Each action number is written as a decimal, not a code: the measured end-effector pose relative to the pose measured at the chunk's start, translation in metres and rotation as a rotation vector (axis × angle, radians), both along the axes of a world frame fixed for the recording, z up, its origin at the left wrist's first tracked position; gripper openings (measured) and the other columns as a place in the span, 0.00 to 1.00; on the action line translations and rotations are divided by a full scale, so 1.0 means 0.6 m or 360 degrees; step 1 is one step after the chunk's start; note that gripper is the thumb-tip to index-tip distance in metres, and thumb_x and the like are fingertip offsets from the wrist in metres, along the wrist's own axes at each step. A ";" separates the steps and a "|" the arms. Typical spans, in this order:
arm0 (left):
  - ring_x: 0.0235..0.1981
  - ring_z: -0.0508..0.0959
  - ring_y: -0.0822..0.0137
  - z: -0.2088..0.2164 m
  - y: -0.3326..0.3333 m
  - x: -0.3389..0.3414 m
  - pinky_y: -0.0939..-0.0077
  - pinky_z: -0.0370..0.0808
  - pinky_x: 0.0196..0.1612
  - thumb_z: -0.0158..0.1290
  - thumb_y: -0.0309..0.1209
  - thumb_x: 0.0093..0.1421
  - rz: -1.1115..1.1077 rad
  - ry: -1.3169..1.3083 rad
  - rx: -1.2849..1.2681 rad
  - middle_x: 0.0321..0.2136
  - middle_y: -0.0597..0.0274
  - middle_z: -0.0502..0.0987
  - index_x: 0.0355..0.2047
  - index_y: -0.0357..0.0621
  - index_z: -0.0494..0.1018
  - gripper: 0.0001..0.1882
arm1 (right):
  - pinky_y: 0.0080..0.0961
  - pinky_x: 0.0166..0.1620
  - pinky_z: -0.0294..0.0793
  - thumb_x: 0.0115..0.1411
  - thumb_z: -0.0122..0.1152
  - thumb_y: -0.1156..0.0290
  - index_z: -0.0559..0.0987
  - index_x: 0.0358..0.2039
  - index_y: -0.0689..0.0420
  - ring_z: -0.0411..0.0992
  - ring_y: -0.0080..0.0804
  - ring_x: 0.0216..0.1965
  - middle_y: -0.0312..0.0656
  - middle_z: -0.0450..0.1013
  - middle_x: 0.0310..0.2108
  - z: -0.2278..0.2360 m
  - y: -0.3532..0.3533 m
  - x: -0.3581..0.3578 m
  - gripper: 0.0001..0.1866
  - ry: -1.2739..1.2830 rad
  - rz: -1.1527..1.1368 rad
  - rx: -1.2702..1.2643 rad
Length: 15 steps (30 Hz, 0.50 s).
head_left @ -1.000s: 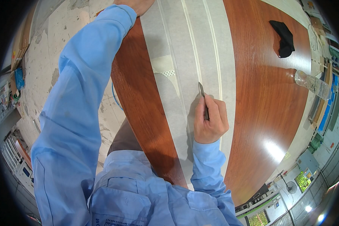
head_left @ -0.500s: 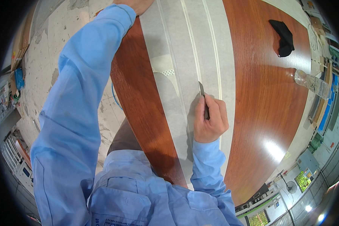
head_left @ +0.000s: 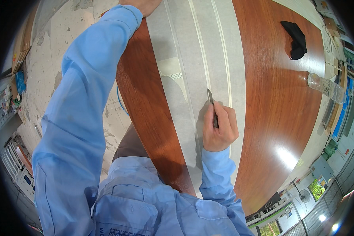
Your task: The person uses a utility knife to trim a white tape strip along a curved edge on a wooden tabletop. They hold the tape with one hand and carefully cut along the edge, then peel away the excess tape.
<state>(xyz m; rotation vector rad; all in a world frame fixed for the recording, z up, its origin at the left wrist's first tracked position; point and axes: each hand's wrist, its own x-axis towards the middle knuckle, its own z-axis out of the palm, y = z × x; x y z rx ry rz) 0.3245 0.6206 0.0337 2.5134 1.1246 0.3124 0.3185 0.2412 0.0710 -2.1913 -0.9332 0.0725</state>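
Note:
My right hand (head_left: 222,129) is closed around a slim dark knife (head_left: 211,97), its pointed blade aimed away from me. The tip is at one of the pale lines running lengthwise along a long grey-white sheet (head_left: 220,70). This sheet lies over a glossy red-brown wood-grain tabletop (head_left: 279,102), which shows on both sides of it. At the top edge of the view, my left hand (head_left: 144,5) rests near the sheet's far left side; its fingers are cut off from view. A paler patch with a dotted band (head_left: 174,75) shows on the sheet's left part.
On the right of the tabletop lies a black cloth-like item (head_left: 297,41). A clear plastic bottle (head_left: 325,88) lies on its side at the right edge. Below the table's left edge, a blue hose (head_left: 121,101) shows against the worn pale floor (head_left: 82,51).
My right hand and the knife have drawn slightly toward me along the pale line. My left arm has hardly moved.

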 end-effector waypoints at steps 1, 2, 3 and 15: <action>0.50 0.81 0.34 0.001 0.000 0.001 0.47 0.74 0.57 0.38 0.48 0.74 0.0001 0.0013 -0.0006 0.46 0.32 0.82 0.50 0.35 0.79 0.29 | 0.26 0.26 0.74 0.58 0.72 0.87 0.85 0.43 0.66 0.77 0.32 0.26 0.46 0.78 0.34 0.001 -0.002 -0.001 0.12 0.0005 -0.0003 -0.0003; 0.51 0.81 0.35 0.000 -0.001 0.001 0.47 0.73 0.57 0.38 0.48 0.74 -0.0004 0.0003 0.0008 0.46 0.32 0.82 0.50 0.35 0.79 0.29 | 0.26 0.26 0.74 0.58 0.72 0.87 0.85 0.43 0.66 0.77 0.32 0.26 0.46 0.78 0.34 0.001 -0.003 -0.001 0.12 0.0011 -0.0006 -0.0007; 0.51 0.81 0.35 0.000 -0.001 0.001 0.47 0.73 0.57 0.38 0.48 0.74 -0.0009 -0.0006 0.0022 0.46 0.32 0.82 0.51 0.35 0.79 0.30 | 0.26 0.27 0.74 0.58 0.72 0.87 0.85 0.43 0.66 0.77 0.33 0.26 0.46 0.78 0.34 0.002 -0.004 -0.002 0.12 0.0017 -0.0010 -0.0010; 0.49 0.82 0.46 -0.004 -0.003 -0.006 0.53 0.76 0.54 0.50 0.49 0.70 -0.0052 -0.0094 -0.0108 0.46 0.47 0.84 0.50 0.44 0.81 0.23 | 0.28 0.32 0.77 0.58 0.70 0.86 0.85 0.42 0.65 0.78 0.36 0.30 0.47 0.79 0.35 -0.007 -0.027 -0.002 0.11 0.0196 -0.0171 0.0149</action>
